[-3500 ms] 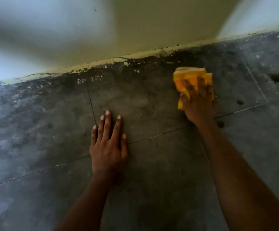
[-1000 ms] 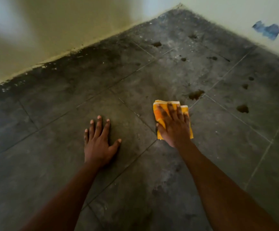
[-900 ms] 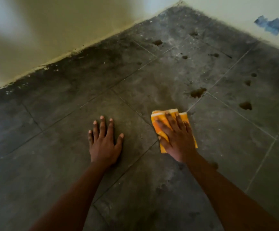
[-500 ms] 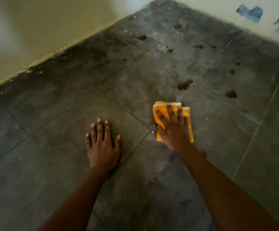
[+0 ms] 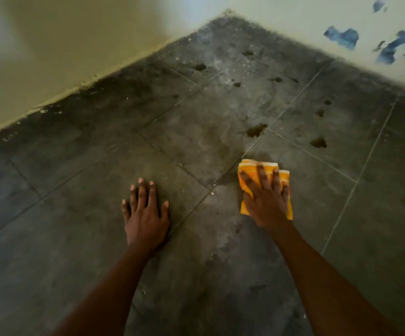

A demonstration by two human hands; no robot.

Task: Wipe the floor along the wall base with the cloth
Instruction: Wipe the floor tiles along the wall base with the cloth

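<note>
Grimy tiled floor (image 5: 94, 238), corner ahead. Right hand (image 5: 266, 202) flat, fingers spread, pressing folded cloth (image 5: 249, 169); left hand (image 5: 145, 214) flat, bracing. Cloth probably soft, light, bunches easily, so palm pressure beats pinching.

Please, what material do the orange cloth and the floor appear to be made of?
The orange cloth looks like a soft woven or microfibre textile: it lies folded, with paler stripes, bunching under the right hand. The floor appears to be matte grey tile, stone or ceramic: thin straight grout lines divide it into squares, and its surface is mottled and stained. The exact material is uncertain.
</note>
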